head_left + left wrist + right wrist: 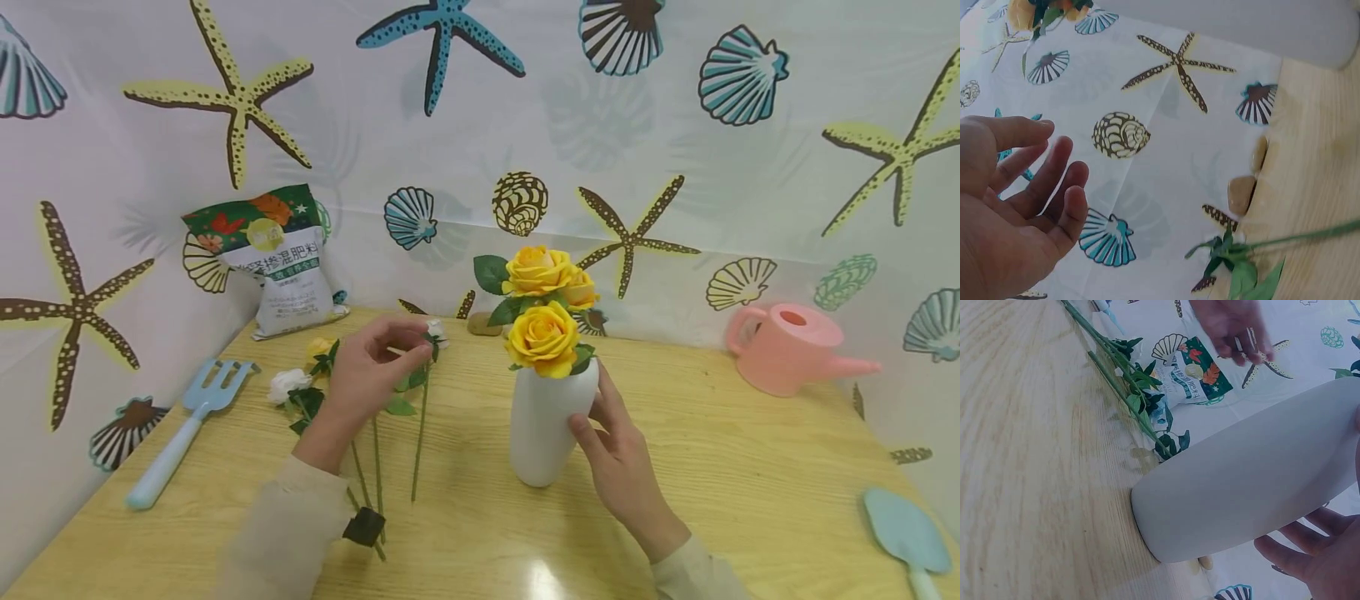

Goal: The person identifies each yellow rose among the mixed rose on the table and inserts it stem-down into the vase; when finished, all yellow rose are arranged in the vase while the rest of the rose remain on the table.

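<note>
1 pink watering can (782, 360), 1 fork (197, 415), 1 trowel (908, 533).

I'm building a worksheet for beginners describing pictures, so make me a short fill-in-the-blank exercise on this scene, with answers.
1. The colour of the full-petalled roses in the smooth white vase is ____.
2. The hand gripping the vase is the person's ____ hand.
3. In the head view, the light-blue garden fork lies on the ____ side of the light wood-grained table.
4. The pink container with a long spout is a ____.

Missing words: yellow; right; left; watering can.
</note>
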Tool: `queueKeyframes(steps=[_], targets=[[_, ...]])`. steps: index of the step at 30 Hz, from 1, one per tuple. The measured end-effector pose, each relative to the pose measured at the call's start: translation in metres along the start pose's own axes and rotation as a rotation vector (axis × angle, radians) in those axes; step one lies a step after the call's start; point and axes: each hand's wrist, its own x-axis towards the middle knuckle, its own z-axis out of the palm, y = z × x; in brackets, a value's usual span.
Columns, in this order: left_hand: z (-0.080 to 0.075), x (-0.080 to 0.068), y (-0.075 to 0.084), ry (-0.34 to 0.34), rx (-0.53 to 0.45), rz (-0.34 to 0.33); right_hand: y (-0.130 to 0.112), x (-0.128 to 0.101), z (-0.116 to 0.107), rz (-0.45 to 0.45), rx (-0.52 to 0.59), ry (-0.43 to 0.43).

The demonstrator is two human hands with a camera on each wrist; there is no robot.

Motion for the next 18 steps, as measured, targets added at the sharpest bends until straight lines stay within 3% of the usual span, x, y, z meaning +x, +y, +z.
queueKeyframes(steps=[6, 10, 18], targets=[[-0.032, -0.011, -0.019, -0.019, 0.361, -0.198, 0.0, 0.0, -0.001, -0.011, 0.0, 0.002], [-0.045, -0.017, -0.03, -0.059, 0.537, -0.323, 0.0, 0.0, -0.001, -0.001, -0.002, 0.005], [-0.055, -0.023, -0.049, -0.129, 0.648, -0.423, -0.001, 0.0, 0.0, -0.01, -0.002, 0.009]])
